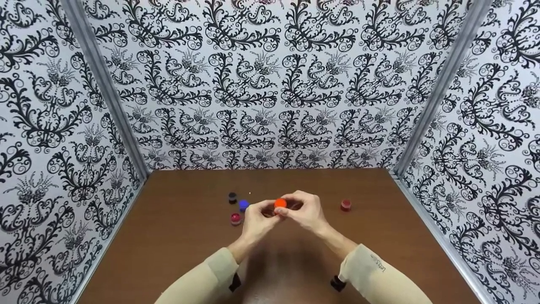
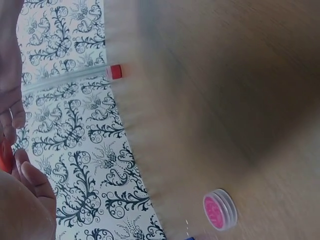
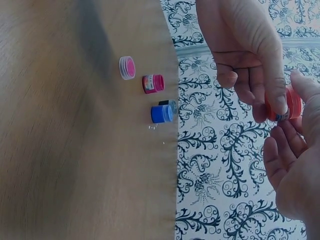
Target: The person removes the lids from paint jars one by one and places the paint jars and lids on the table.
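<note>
Both hands hold a small orange-red jar (image 1: 280, 203) between them over the middle of the table. My left hand (image 1: 258, 221) grips it from the left, and its thumb lies across the jar's label in the right wrist view. From the other side my right hand (image 1: 308, 211) pinches the jar with thumb and fingers. The left wrist view catches only a sliver of the orange-red jar (image 2: 5, 157) at its left edge. Close by the left hand stand a blue jar (image 3: 161, 114) and an open pink jar (image 3: 153, 83).
A clear lid with pink inside (image 3: 127, 67) lies beside the pink jar. Behind the blue jar is a dark jar (image 1: 232, 197). A red jar (image 1: 346, 205) stands off to the right. White specks (image 3: 152, 127) dot the brown table (image 1: 185, 236); patterned walls (image 1: 270, 84) enclose it.
</note>
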Demonstrator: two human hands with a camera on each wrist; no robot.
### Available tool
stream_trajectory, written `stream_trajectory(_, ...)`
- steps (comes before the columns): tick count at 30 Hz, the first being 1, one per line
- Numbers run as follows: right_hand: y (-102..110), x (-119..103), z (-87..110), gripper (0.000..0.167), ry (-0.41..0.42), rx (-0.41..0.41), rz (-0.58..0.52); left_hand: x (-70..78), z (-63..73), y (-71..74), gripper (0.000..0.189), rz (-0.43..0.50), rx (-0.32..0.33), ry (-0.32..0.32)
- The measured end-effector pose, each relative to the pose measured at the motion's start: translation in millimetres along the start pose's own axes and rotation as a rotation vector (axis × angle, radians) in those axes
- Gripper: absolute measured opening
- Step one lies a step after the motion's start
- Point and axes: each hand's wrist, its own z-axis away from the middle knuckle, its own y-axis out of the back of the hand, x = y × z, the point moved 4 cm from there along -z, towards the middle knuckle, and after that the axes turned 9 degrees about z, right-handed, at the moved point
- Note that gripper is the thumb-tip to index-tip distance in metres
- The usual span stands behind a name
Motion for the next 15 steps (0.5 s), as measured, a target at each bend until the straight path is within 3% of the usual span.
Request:
stream_trajectory(7, 4.0, 2.1, 6.5, 0.024, 0.027, 0.041, 0.033, 0.9, 0.6, -9.1, 0.028, -0.006, -0.023, -0.007)
stream_trajectory(15, 5.7, 3.3, 8.3, 0.021, 0.086, 0.023, 0.014, 5.3, -0.1, -13.5, 0.022, -0.061, -0.03, -0.038)
